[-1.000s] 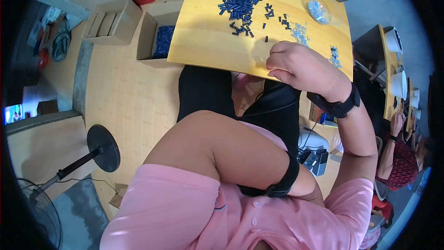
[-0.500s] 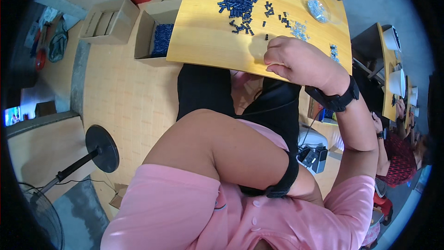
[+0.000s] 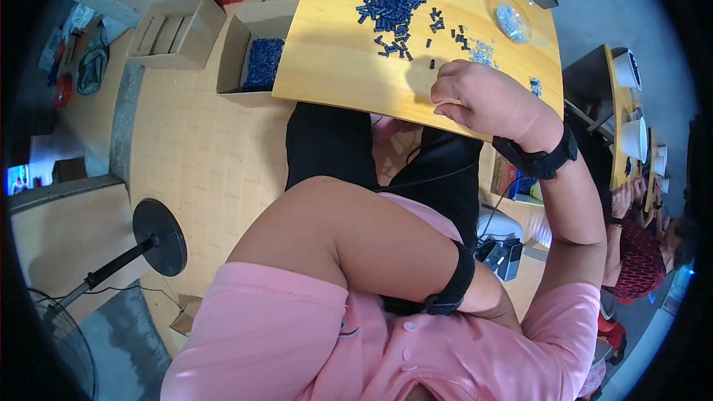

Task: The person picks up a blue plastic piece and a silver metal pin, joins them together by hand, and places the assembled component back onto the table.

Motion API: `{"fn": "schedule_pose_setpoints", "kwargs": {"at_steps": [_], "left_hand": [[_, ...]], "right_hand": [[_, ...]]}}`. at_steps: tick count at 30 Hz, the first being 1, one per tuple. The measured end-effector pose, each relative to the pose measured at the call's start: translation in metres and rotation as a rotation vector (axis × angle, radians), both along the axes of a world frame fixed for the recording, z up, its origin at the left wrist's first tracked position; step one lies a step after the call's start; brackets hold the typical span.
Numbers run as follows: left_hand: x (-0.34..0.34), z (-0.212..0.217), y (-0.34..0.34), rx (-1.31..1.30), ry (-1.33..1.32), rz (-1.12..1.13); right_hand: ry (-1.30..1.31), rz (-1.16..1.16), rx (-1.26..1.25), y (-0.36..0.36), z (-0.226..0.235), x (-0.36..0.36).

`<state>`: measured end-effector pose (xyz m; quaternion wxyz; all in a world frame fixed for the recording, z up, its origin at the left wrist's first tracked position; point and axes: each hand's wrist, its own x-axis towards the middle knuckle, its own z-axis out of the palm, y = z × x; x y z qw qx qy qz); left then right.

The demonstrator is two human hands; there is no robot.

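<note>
Here, right hand (image 3: 496,96): fingers (image 3: 448,87) are curled narrowly, any held item indiscernible; pale pieces (image 3: 483,51) are strewn just beyond them, black pegs (image 3: 389,7) heaped farther left, on tabletop (image 3: 338,59).

No text, label, brand, number or sign could be read. The small curved emblem (image 3: 349,329) on the pink shirt (image 3: 275,327) showed no legible lettering. The bright bluish panel (image 3: 18,180) at the far left was too small and blurred to make out, and no print was clear on the open carton (image 3: 208,22) nearby.
</note>
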<state>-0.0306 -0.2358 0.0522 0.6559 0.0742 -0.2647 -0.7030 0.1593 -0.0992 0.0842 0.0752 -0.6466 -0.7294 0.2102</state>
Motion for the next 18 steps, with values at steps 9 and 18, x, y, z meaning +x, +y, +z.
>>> {"fn": "schedule_pose_setpoints", "kwargs": {"at_steps": [9,18], "left_hand": [[0.048,0.039,0.024,0.207,0.125,-0.301],[0.002,0.02,0.018,0.081,-0.044,0.195]], "right_hand": [[-0.034,-0.026,-0.021,0.002,-0.001,0.0],[-0.001,-0.028,-0.01,0.0,-0.002,0.005]]}}
